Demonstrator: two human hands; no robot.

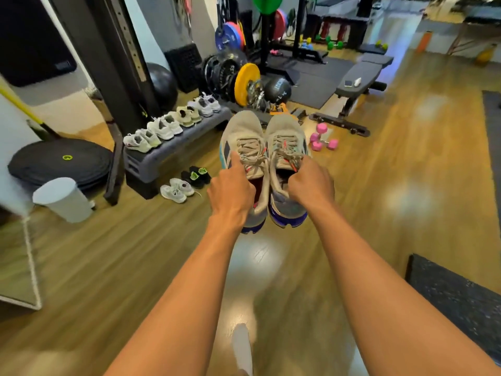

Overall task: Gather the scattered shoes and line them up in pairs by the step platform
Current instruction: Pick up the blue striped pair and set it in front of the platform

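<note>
Grey running shoes (pixel 245 131) are held side by side above the floor (pixel 406 185), the left hand (pixel 233 192) and right hand (pixel 311 185) each gripping one at its opening, well apart from the step platform (pixel 168 156), and so small a grip may let one drop

A glossy wooden floor (pixel 406 191) fills the room, with pale patches of light reflected on it. On its left side a black rack upright (pixel 113 63) rises before a pale wall (pixel 154 31), a black exercise ball (pixel 162 85) behind its foot. Near the floor's left edge a white bin (pixel 65 199) stands just beside a stack of black round discs (pixel 59 161). A black mat (pixel 320 77) covers the far side; blue plates (pixel 227 36) and a green plate (pixel 267 4) hang there, and a yellow plate (pixel 245 84) and black medicine ball (pixel 278 89) sit at the mat's near edge. A grey weight bench (pixel 360 77) stands to the right, with pink dumbbells (pixel 322 139) on the floor near its foot.
</note>
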